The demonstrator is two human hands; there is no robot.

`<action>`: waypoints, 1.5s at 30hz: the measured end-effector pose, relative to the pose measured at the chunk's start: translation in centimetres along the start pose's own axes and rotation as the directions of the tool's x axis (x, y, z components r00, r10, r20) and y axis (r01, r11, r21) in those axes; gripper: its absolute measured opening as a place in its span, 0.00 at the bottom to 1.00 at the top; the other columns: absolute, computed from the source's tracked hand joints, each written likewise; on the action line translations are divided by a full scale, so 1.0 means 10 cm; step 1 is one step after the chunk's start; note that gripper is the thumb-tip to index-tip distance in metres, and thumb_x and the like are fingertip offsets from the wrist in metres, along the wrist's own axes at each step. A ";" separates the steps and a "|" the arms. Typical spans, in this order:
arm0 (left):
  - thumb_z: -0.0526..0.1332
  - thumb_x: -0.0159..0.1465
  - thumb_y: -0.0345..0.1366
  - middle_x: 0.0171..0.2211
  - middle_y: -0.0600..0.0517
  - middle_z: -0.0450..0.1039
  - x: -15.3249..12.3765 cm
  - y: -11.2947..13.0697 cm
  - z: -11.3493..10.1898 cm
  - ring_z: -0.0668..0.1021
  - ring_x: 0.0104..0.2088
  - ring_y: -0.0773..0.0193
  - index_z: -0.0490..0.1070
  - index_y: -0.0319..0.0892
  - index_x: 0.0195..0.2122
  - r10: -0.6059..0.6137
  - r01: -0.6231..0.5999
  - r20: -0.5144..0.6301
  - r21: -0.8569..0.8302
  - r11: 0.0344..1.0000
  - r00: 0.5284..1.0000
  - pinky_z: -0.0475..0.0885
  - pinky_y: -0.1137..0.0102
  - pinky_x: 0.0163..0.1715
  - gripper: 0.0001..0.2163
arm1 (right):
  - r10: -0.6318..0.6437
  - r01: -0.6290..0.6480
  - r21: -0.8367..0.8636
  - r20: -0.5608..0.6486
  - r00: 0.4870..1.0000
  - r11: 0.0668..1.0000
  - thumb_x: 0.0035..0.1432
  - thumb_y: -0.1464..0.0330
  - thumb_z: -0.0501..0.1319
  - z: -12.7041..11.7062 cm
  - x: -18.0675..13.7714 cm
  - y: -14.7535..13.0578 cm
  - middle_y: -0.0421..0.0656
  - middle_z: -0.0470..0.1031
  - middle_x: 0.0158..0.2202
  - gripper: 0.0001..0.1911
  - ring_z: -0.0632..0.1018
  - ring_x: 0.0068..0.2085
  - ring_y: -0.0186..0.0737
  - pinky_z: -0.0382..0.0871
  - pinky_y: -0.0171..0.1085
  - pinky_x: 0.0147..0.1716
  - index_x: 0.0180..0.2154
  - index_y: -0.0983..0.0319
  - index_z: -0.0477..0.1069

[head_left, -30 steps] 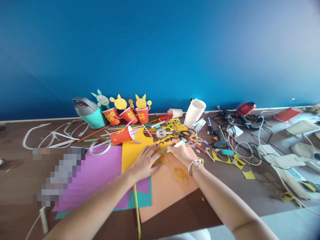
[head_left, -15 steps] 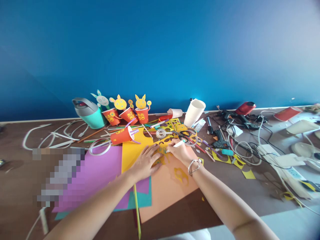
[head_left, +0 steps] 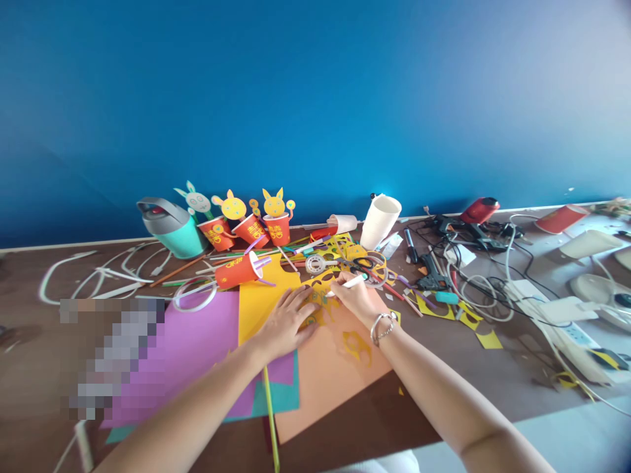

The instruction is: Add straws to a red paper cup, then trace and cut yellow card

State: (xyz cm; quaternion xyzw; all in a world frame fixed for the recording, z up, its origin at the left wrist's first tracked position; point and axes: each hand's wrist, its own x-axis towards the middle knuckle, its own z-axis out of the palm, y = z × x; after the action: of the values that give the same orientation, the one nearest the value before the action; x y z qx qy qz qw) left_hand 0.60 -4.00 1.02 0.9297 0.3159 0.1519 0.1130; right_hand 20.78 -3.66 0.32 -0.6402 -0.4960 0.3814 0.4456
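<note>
My right hand (head_left: 355, 301) is closed around a white marker (head_left: 353, 282) with a green end, its tip pointing down to the left. Under that tip lies a yellow paper cut-out (head_left: 325, 315) with green drawing on it. My left hand (head_left: 290, 320) rests flat with fingers spread, its thumb and fingertips at the left side of the cut-out. Beneath both is a peach paper sheet (head_left: 320, 394). Another yellow paper piece (head_left: 357, 347) lies on this sheet, left of my right wrist. Part of the drawing is hidden by my hands.
Purple paper (head_left: 197, 361) and a yellow sheet (head_left: 254, 302) lie to the left. Behind stand red cups with paper animal heads (head_left: 276, 226), a teal jug (head_left: 180, 236) and white cups (head_left: 379, 223). Scissors (head_left: 365, 264), scraps, a glue gun (head_left: 434, 272) and cables crowd the right.
The marker in my right hand has shifted slightly, tip a little left and lower. My left hand stays in place. The view has tilted slightly.
</note>
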 end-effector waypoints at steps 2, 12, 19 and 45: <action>0.58 0.63 0.37 0.59 0.43 0.63 0.00 0.00 0.00 0.64 0.61 0.50 0.70 0.46 0.48 0.001 -0.001 0.002 0.001 1.000 1.000 0.60 0.49 0.60 0.13 | 0.005 -0.005 0.001 -0.028 1.000 1.000 0.48 0.63 0.58 0.00 -0.01 -0.02 0.34 0.61 0.14 0.12 0.63 0.17 0.30 0.51 0.30 0.15 0.20 0.59 0.56; 0.58 0.63 0.38 0.60 0.42 0.62 0.00 0.00 -0.01 0.63 0.62 0.50 0.70 0.45 0.48 -0.002 0.002 0.009 0.003 1.000 1.000 0.59 0.49 0.60 0.13 | -0.055 0.051 -0.052 -0.066 0.996 0.997 0.49 0.60 0.60 0.04 0.02 0.08 0.35 0.65 0.17 0.15 0.63 0.19 0.31 0.53 0.30 0.16 0.21 0.60 0.60; 0.58 0.63 0.38 0.60 0.42 0.62 0.01 0.01 -0.02 0.63 0.62 0.50 0.70 0.45 0.48 -0.007 0.006 0.029 0.019 1.000 1.000 0.59 0.49 0.60 0.12 | -0.060 0.059 -0.066 -0.024 0.998 0.996 0.50 0.57 0.61 0.01 0.00 0.04 0.35 0.66 0.17 0.16 0.63 0.19 0.31 0.53 0.31 0.17 0.22 0.61 0.62; 0.60 0.62 0.39 0.59 0.42 0.63 -0.01 -0.01 0.03 0.64 0.61 0.50 0.68 0.42 0.48 -0.018 0.018 -0.001 0.002 1.000 1.000 0.59 0.50 0.61 0.14 | 0.017 0.008 0.396 -0.060 0.998 0.918 0.53 0.51 0.60 -0.04 -0.01 -0.03 0.34 0.65 0.13 0.21 0.63 0.13 0.29 0.55 0.30 0.12 0.23 0.58 0.56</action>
State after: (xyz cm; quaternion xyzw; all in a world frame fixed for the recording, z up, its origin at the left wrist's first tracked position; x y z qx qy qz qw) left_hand 0.60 -3.97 0.68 0.9269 0.3243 0.1509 0.1133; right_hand 21.01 -3.76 0.74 -0.5497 -0.3932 0.4548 0.5800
